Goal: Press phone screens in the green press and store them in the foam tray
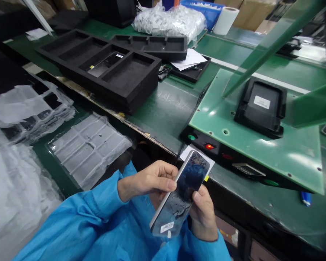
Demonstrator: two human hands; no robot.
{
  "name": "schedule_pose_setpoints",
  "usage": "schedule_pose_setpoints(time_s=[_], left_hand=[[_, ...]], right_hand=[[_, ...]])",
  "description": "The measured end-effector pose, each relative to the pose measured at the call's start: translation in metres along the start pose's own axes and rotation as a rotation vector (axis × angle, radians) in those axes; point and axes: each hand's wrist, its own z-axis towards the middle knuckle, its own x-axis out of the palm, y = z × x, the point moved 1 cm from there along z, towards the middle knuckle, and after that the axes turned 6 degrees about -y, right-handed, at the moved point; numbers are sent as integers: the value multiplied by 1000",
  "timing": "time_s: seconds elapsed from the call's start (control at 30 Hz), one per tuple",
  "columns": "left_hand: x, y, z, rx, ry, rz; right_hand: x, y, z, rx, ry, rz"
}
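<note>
A phone (pixel 180 195) with a glossy dark face and silver edge is tilted in front of me, a small white label near its lower end. My left hand (pixel 148 179) grips its left edge, thumb pressed on the rim. My right hand (pixel 203 214) holds it from the right and beneath, thumb resting on the glass. Both arms wear blue sleeves. A white card (pixel 210 163) shows behind the phone's top end.
A green fixture plate (pixel 260 145) with a black cradle (pixel 262 107), a green button (pixel 191 137) and a red light (pixel 208 146) stands to the right. Black foam trays (pixel 103 65) lie at the back left. Clear plastic bags (pixel 89 148) lie to the left.
</note>
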Motion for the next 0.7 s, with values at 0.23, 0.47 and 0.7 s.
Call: schedule_pose_setpoints(time_s=[0.23,0.47,0.7], left_hand=[[0,0,1,-6,3,12],[-5,-4,0,25,6,110],[-12,-14,-9,252,-262,787]], right_hand=[[-5,-7,1,18,-23,-12],[8,10,5,-23,-16,45],[-4,12,5,-162,-102,-284]])
